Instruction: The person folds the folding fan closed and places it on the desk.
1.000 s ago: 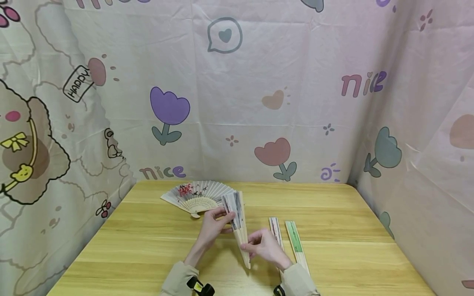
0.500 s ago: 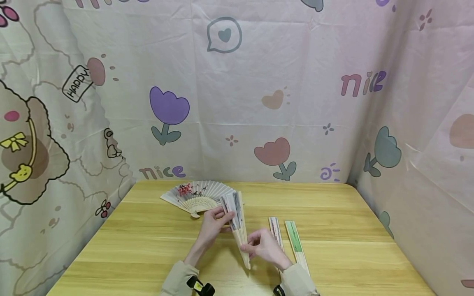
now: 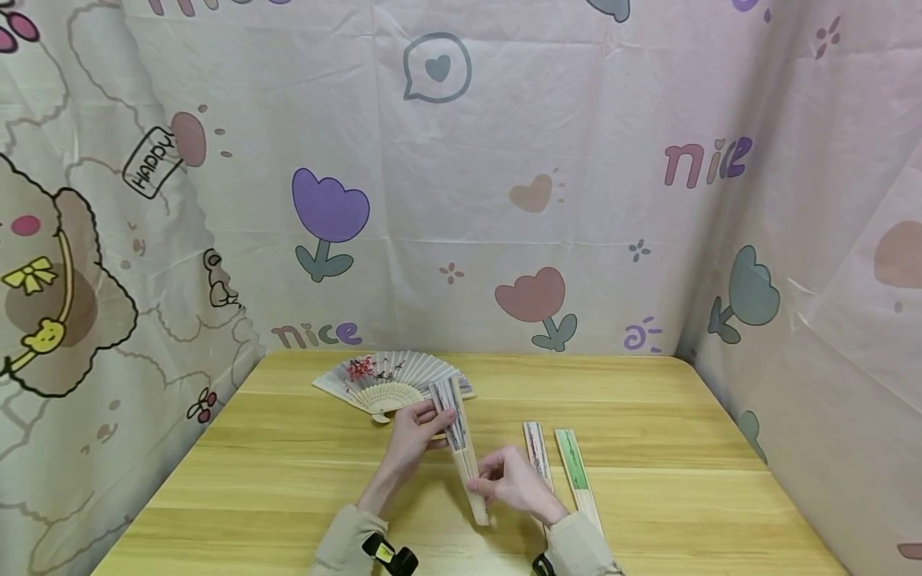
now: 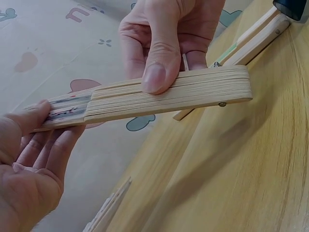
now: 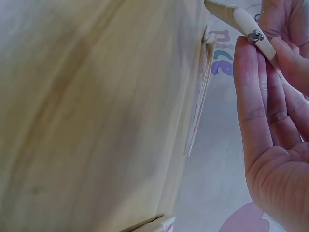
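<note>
Between my two hands is a folding fan (image 3: 461, 460), folded into a narrow bundle and tilted over the table. My left hand (image 3: 416, 436) pinches its grey-white cloth end, thumb on top and fingers underneath. Lower down, my right hand (image 3: 507, 482) pinches the bare wooden ribs, its thumb lying across them in the left wrist view. The metal rivet (image 5: 255, 36) shows at the fan's rounded end, near my right fingertips. Behind my left hand, a spread white fan (image 3: 392, 388) with red blossoms lies on the table.
Right of my right hand lie two folded fans, one white with a reddish pattern (image 3: 535, 444) and one green (image 3: 572, 460); my right arm partly covers the white one. A printed cloth (image 3: 461, 200) hangs behind the wooden table (image 3: 670, 448).
The held fan's ribs and cloth have drawn together, making it narrower. Its upper end has shifted slightly left, uncovering the right edge of the spread fan. Both hands keep nearly the same place.
</note>
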`<state>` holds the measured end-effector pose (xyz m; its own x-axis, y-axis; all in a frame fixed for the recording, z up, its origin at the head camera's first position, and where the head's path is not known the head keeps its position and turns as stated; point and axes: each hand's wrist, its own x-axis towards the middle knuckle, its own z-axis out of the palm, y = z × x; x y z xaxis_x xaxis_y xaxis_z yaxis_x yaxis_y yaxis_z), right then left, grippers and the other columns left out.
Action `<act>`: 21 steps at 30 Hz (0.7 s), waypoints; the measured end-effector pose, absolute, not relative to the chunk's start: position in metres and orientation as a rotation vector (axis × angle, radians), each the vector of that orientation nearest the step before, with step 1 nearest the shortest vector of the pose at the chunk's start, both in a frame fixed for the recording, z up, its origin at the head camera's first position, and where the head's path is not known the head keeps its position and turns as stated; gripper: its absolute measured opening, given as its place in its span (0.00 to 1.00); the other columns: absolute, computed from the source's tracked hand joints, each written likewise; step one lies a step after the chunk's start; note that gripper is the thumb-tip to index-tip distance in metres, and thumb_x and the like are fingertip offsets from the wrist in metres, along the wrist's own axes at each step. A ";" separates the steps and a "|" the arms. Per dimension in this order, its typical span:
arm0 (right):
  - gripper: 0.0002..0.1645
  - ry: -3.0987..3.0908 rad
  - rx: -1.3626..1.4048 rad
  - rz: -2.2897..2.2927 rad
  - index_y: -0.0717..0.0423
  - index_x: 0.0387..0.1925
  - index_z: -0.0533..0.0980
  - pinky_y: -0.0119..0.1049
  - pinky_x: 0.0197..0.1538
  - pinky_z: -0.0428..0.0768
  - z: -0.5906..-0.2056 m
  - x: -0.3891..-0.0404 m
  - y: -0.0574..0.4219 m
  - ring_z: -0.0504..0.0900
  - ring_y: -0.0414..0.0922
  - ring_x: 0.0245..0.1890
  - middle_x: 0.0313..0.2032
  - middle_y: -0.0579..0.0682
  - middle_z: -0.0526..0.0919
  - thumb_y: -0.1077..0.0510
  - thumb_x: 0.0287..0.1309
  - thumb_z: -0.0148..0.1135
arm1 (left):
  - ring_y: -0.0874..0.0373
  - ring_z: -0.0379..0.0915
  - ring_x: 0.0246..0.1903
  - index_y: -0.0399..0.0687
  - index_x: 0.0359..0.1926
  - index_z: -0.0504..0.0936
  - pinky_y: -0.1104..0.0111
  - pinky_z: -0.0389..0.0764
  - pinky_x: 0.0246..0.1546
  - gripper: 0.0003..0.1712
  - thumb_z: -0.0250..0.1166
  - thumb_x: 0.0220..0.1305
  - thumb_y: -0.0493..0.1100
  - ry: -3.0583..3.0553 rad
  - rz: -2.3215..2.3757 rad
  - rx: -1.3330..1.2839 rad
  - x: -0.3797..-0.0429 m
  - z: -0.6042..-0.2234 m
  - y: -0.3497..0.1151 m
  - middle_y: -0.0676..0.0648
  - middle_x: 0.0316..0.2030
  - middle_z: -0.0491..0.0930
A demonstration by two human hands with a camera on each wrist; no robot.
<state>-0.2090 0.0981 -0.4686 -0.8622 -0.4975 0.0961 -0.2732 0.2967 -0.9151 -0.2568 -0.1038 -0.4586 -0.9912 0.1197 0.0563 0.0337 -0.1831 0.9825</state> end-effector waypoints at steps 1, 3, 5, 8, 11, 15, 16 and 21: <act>0.06 2.354 -0.711 -1.600 0.64 0.28 0.84 0.40 0.25 0.90 -0.468 -0.209 0.098 0.79 0.37 0.20 0.24 0.63 0.85 0.63 0.57 0.70 | 0.62 0.86 0.32 0.22 0.54 0.76 0.68 0.93 0.36 0.21 0.66 0.66 0.35 1.967 2.367 0.188 -0.257 -0.459 -0.104 0.50 0.36 0.89; 0.07 2.351 -0.711 -1.606 0.64 0.27 0.84 0.40 0.25 0.90 -0.468 -0.209 0.098 0.79 0.38 0.20 0.24 0.63 0.86 0.63 0.57 0.70 | 0.61 0.86 0.31 0.22 0.54 0.76 0.68 0.93 0.35 0.20 0.66 0.66 0.34 1.955 2.374 0.188 -0.258 -0.459 -0.104 0.51 0.34 0.89; 0.07 2.349 -0.712 -1.610 0.64 0.27 0.84 0.39 0.24 0.89 -0.468 -0.209 0.098 0.79 0.38 0.20 0.24 0.63 0.85 0.63 0.57 0.71 | 0.61 0.86 0.31 0.24 0.53 0.77 0.68 0.93 0.34 0.19 0.66 0.66 0.34 1.943 2.379 0.176 -0.259 -0.460 -0.105 0.53 0.33 0.89; 0.06 2.333 -0.706 -1.621 0.65 0.28 0.84 0.38 0.25 0.90 -0.468 -0.209 0.098 0.79 0.38 0.20 0.25 0.64 0.86 0.64 0.56 0.71 | 0.60 0.86 0.31 0.25 0.52 0.78 0.67 0.93 0.35 0.18 0.67 0.65 0.34 1.942 2.377 0.164 -0.259 -0.460 -0.105 0.53 0.32 0.89; 0.06 2.290 -0.686 -1.646 0.67 0.33 0.84 0.38 0.27 0.91 -0.469 -0.209 0.098 0.82 0.40 0.21 0.27 0.65 0.86 0.66 0.54 0.71 | 0.60 0.85 0.31 0.28 0.50 0.80 0.66 0.93 0.34 0.16 0.68 0.64 0.34 1.943 2.370 0.163 -0.259 -0.460 -0.105 0.53 0.32 0.88; 0.13 2.198 -0.633 -1.703 0.69 0.41 0.80 0.40 0.29 0.92 -0.468 -0.207 0.097 0.84 0.43 0.23 0.29 0.68 0.86 0.69 0.53 0.71 | 0.61 0.84 0.30 0.35 0.44 0.83 0.67 0.93 0.33 0.09 0.68 0.63 0.33 1.936 2.358 0.178 -0.258 -0.460 -0.106 0.55 0.30 0.87; 0.15 2.168 -0.619 -1.721 0.70 0.42 0.78 0.41 0.31 0.93 -0.468 -0.207 0.097 0.85 0.43 0.23 0.30 0.69 0.86 0.69 0.53 0.71 | 0.61 0.84 0.30 0.37 0.43 0.83 0.67 0.93 0.33 0.07 0.68 0.63 0.33 1.931 2.352 0.187 -0.258 -0.460 -0.106 0.55 0.30 0.87; 0.17 2.024 -0.576 -1.787 0.71 0.44 0.72 0.49 0.36 0.94 -0.467 -0.205 0.100 0.86 0.43 0.25 0.31 0.70 0.85 0.71 0.54 0.69 | 0.63 0.83 0.32 0.42 0.42 0.84 0.65 0.93 0.39 0.04 0.66 0.66 0.35 1.886 2.295 0.285 -0.259 -0.461 -0.107 0.56 0.30 0.86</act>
